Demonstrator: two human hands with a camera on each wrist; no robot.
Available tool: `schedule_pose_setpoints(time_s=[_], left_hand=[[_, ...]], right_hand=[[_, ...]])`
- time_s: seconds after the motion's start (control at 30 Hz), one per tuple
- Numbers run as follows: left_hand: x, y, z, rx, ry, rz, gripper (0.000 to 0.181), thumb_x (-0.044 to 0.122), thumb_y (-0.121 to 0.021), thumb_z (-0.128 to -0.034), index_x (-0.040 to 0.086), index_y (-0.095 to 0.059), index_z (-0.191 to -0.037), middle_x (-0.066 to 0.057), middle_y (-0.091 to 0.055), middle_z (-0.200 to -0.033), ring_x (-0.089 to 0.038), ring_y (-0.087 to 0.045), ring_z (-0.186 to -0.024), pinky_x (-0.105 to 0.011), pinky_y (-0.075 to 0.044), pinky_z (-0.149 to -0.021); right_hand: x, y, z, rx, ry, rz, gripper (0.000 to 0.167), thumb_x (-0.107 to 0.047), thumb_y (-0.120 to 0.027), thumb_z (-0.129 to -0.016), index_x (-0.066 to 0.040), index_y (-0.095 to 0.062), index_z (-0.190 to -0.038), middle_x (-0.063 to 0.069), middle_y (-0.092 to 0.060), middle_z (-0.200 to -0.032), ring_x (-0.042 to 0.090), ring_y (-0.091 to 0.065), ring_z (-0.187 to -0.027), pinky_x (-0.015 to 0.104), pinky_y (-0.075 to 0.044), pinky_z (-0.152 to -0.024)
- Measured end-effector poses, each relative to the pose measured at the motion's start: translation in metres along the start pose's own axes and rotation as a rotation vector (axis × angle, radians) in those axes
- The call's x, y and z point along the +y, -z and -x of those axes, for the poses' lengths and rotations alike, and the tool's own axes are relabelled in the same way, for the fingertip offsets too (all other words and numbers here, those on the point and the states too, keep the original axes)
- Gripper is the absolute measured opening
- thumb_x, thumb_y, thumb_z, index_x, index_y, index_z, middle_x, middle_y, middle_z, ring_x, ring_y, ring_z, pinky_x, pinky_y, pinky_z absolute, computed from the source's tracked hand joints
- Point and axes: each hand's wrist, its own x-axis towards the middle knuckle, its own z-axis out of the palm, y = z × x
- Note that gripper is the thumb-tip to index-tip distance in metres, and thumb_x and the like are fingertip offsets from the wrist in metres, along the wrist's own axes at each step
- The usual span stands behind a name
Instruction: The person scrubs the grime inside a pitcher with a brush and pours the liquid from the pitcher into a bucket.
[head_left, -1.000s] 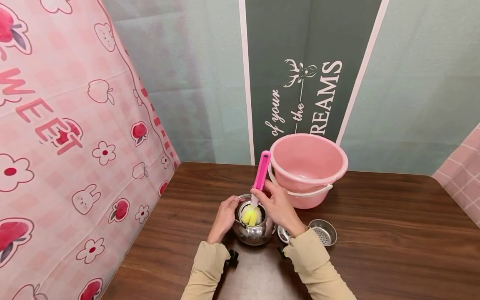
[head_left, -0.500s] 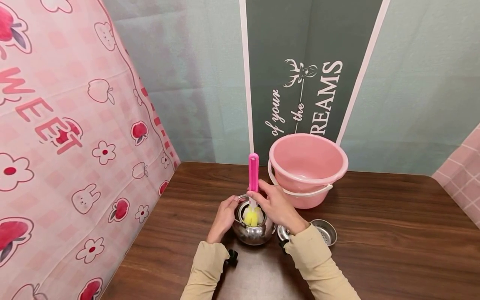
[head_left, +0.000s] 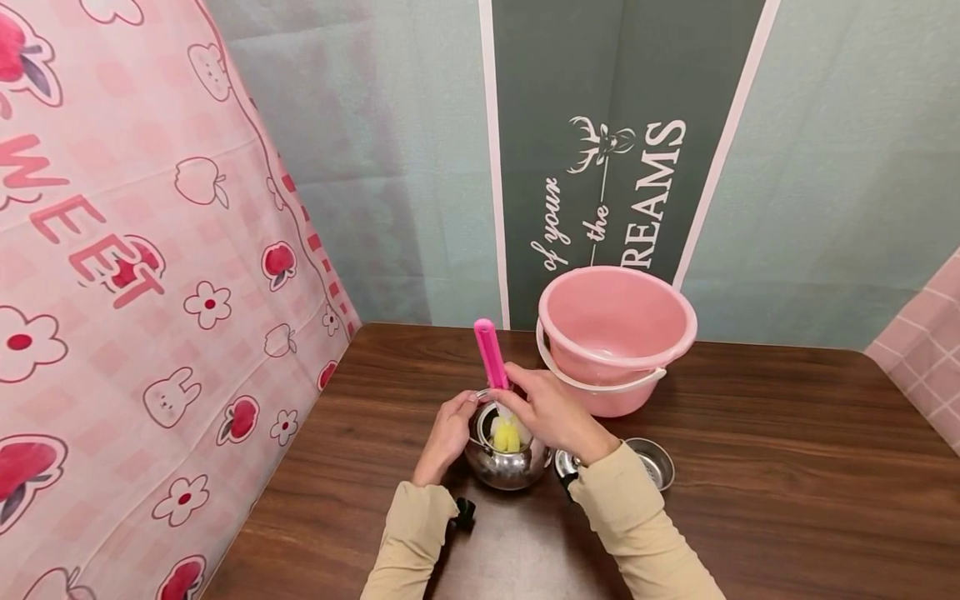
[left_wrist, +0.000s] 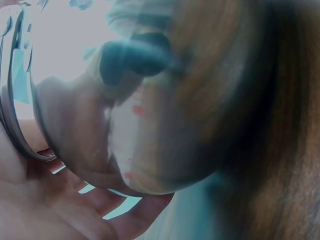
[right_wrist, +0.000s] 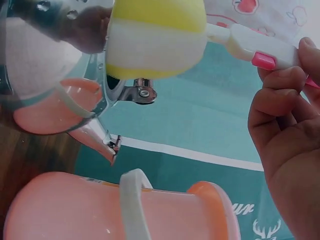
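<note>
A shiny steel teapot [head_left: 506, 473] stands lidless on the table, beaded with water in the right wrist view. My left hand [head_left: 450, 429] grips its left side near the rim, fingers curving around the belly in the left wrist view. With thumb and fingers, my right hand [head_left: 555, 408] holds a sponge bottle brush [head_left: 491, 354] by the lower part of its pink and white handle. The brush's yellow and white sponge head [right_wrist: 157, 37] sits at the pot's mouth, its lower end hidden inside. The handle leans to the left.
Behind and right of the pot stands a pink bucket [head_left: 615, 398] with a white handle, a pink basin [head_left: 618, 321] set in its top. A round metal lid [head_left: 564, 465] and a small steel strainer [head_left: 662, 463] lie near my right wrist. Curtains hang behind the brown table [head_left: 787, 467].
The brush handle has swung from leaning right, through upright, to leaning left, and its top sits lower. My right hand shifted slightly left with it. The left hand and teapot stayed in place.
</note>
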Motion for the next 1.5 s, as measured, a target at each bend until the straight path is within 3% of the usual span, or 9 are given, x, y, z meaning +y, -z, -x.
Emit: schedule_pose_setpoints(time_s=[0.17,0.37,0.63,0.93,1.3,1.5], left_hand=[[-0.017,-0.004,-0.006,0.015,-0.003,-0.010,0.033,0.016,-0.037,-0.1034,0.003,-0.067,-0.113,-0.013,-0.068,-0.111,-0.024,-0.059,-0.109,-0.039,-0.044,-0.098],[-0.018,-0.004,-0.006,0.023,0.013,-0.009,0.033,0.018,-0.039,-0.1026,0.006,-0.068,-0.115,-0.010,-0.069,-0.112,-0.022,-0.060,-0.110,-0.040,-0.043,-0.100],[-0.017,-0.003,-0.005,0.030,0.039,-0.019,0.034,0.018,-0.039,-0.1018,0.009,-0.068,-0.118,-0.009,-0.068,-0.118,-0.024,-0.057,-0.118,-0.043,-0.040,-0.105],[-0.017,-0.003,-0.005,0.038,0.054,-0.052,0.032,0.018,-0.041,-0.1001,0.007,-0.070,-0.109,-0.010,-0.069,-0.106,-0.018,-0.057,-0.101,-0.034,-0.044,-0.092],[-0.018,-0.004,-0.007,0.017,0.046,-0.003,0.034,0.017,-0.041,-0.1011,0.004,-0.067,-0.118,-0.012,-0.068,-0.118,-0.026,-0.058,-0.117,-0.044,-0.042,-0.104],[-0.018,-0.006,-0.007,0.026,0.021,0.002,0.033,0.017,-0.041,-0.1021,0.002,-0.068,-0.114,-0.014,-0.069,-0.115,-0.027,-0.059,-0.117,-0.042,-0.042,-0.103]], right_hand=[[-0.003,0.000,0.002,-0.019,0.070,0.084,0.008,-0.025,-0.063,-0.094,-0.019,-0.058,-0.091,-0.009,-0.050,-0.068,0.006,-0.048,-0.063,0.020,-0.041,-0.058],[-0.006,-0.003,0.004,-0.033,0.139,0.140,0.006,-0.022,-0.062,-0.094,-0.016,-0.061,-0.095,-0.007,-0.054,-0.079,0.007,-0.049,-0.070,0.021,-0.043,-0.066],[-0.008,-0.008,0.009,0.023,0.238,0.225,0.016,-0.021,-0.065,-0.092,-0.014,-0.064,-0.106,-0.005,-0.058,-0.087,0.007,-0.051,-0.070,0.019,-0.045,-0.064],[-0.007,-0.011,0.016,0.074,0.298,0.277,0.016,-0.017,-0.070,-0.087,-0.013,-0.061,-0.100,-0.005,-0.054,-0.082,0.007,-0.048,-0.066,0.019,-0.043,-0.062],[-0.002,-0.010,0.024,0.157,0.371,0.264,0.019,-0.014,-0.073,-0.085,-0.011,-0.062,-0.099,-0.003,-0.059,-0.088,0.008,-0.057,-0.073,0.020,-0.049,-0.069],[0.003,-0.011,0.029,0.210,0.404,0.233,0.019,-0.007,-0.074,-0.081,-0.010,-0.061,-0.095,-0.003,-0.057,-0.084,0.008,-0.056,-0.072,0.019,-0.048,-0.068]])
